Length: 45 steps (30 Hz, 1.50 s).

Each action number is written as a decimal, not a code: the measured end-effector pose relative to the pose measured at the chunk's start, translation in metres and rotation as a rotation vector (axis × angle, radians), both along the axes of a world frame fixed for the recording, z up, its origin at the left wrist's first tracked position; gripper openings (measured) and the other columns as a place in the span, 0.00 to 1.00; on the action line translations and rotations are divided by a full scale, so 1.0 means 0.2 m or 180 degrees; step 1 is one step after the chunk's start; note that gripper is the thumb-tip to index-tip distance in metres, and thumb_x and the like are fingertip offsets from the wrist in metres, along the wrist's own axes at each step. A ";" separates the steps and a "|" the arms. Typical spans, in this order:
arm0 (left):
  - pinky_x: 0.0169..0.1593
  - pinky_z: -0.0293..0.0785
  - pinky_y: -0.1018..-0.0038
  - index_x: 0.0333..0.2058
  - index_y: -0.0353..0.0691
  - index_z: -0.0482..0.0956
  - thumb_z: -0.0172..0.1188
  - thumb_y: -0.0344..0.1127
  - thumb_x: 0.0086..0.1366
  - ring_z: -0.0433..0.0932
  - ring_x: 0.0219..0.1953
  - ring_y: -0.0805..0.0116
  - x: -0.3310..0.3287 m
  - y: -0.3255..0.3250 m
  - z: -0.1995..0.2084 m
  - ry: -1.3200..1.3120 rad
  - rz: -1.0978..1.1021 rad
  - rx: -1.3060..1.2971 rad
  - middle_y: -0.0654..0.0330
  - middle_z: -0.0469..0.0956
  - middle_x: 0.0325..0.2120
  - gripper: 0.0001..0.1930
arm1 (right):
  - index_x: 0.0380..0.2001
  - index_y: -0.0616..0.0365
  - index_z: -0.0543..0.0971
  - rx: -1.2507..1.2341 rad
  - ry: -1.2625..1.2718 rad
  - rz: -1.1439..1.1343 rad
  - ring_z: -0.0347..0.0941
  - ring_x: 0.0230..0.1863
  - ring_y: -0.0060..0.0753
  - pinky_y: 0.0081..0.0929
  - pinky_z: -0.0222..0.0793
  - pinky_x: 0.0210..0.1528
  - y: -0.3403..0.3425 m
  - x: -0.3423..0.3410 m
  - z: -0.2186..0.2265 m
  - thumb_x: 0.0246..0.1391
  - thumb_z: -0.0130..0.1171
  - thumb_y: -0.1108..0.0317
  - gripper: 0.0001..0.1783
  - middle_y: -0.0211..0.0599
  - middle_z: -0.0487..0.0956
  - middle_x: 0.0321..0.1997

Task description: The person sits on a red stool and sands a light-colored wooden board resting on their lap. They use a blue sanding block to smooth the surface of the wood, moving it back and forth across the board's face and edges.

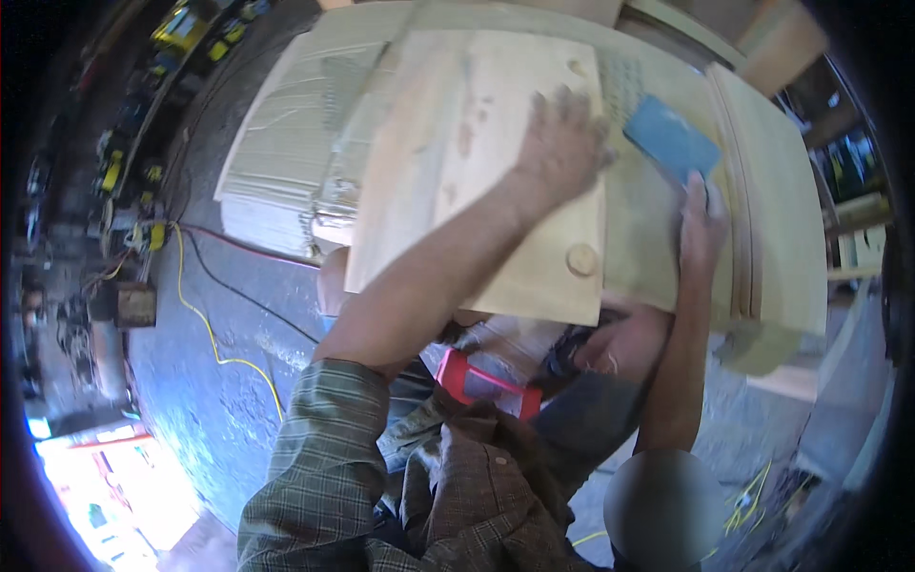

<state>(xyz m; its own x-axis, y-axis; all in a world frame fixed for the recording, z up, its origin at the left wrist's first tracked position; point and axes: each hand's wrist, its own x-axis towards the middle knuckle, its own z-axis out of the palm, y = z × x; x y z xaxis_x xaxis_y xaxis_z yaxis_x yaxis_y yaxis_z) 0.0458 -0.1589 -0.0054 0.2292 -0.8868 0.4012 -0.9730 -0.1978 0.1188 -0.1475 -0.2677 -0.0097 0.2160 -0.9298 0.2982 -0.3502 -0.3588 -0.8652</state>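
Observation:
A pale wooden panel (477,229) lies across a wooden work surface in front of me. My left hand (564,143) rests on it near its right edge, palm down with fingers spread. Two round spots mark that edge; whether they are recesses or plugs I cannot tell. To the right of the panel, my right hand (703,219) pinches the near corner of a piece of blue sandpaper (672,136), dusted pale in its middle. The sandpaper is over the work surface, slightly blurred.
Flattened cardboard (276,162) lies left of the panel. A grooved board (739,191) runs along the right. Below the panel is a red-pink object (486,386) near my legs. A yellow cord (214,334) crosses the floor; tools crowd the far left.

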 end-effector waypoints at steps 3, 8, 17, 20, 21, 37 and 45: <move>0.66 0.53 0.43 0.52 0.45 0.74 0.52 0.49 0.67 0.56 0.66 0.40 -0.10 0.18 0.04 -0.0125 -0.0222 0.0128 0.46 0.62 0.61 0.20 | 0.32 0.64 0.76 0.0242 0.0161 -0.0012 0.64 0.27 0.23 0.25 0.62 0.33 0.04 0.00 0.05 0.62 0.53 0.53 0.21 0.31 0.70 0.23; 0.64 0.57 0.44 0.48 0.45 0.77 0.59 0.43 0.63 0.60 0.65 0.45 -0.09 0.57 0.15 0.0119 -0.0597 -0.0315 0.48 0.66 0.59 0.17 | 0.24 0.59 0.70 0.0412 0.0082 -0.0015 0.54 0.23 0.18 0.23 0.53 0.26 0.04 0.00 0.08 0.63 0.54 0.53 0.21 0.22 0.60 0.21; 0.66 0.48 0.40 0.60 0.52 0.69 0.45 0.59 0.68 0.53 0.68 0.39 0.51 0.51 0.07 0.0237 0.0571 0.0194 0.45 0.62 0.62 0.28 | 0.30 0.60 0.75 0.0274 -0.0152 0.0011 0.57 0.25 0.17 0.21 0.56 0.28 0.01 0.01 0.02 0.62 0.55 0.52 0.20 0.22 0.64 0.22; 0.66 0.47 0.39 0.62 0.54 0.68 0.44 0.59 0.68 0.52 0.68 0.40 0.60 0.39 0.06 0.0370 0.0720 0.0233 0.49 0.61 0.64 0.28 | 0.30 0.60 0.76 0.0257 0.0037 -0.0039 0.58 0.25 0.17 0.21 0.57 0.29 0.02 -0.01 0.04 0.62 0.55 0.52 0.20 0.22 0.65 0.23; 0.66 0.46 0.38 0.61 0.54 0.69 0.42 0.61 0.68 0.52 0.68 0.40 0.64 0.35 0.05 0.0402 0.0773 0.0184 0.51 0.60 0.65 0.29 | 0.30 0.60 0.76 0.0278 0.0097 -0.0027 0.58 0.26 0.17 0.21 0.57 0.30 0.02 0.00 0.05 0.62 0.55 0.52 0.20 0.22 0.66 0.23; 0.67 0.45 0.37 0.59 0.57 0.72 0.45 0.58 0.68 0.50 0.69 0.40 0.76 0.23 0.07 0.0128 0.1034 0.0424 0.49 0.59 0.65 0.25 | 0.31 0.61 0.76 0.0473 0.0013 -0.0018 0.58 0.26 0.18 0.21 0.57 0.30 0.05 0.02 0.08 0.62 0.55 0.52 0.20 0.24 0.67 0.25; 0.66 0.47 0.39 0.60 0.55 0.70 0.45 0.58 0.68 0.51 0.69 0.40 0.64 0.29 0.06 0.0198 0.1011 0.0362 0.51 0.60 0.65 0.27 | 0.32 0.63 0.77 0.0248 0.0163 -0.0121 0.59 0.26 0.19 0.21 0.59 0.31 0.04 0.00 0.07 0.62 0.54 0.52 0.21 0.25 0.67 0.25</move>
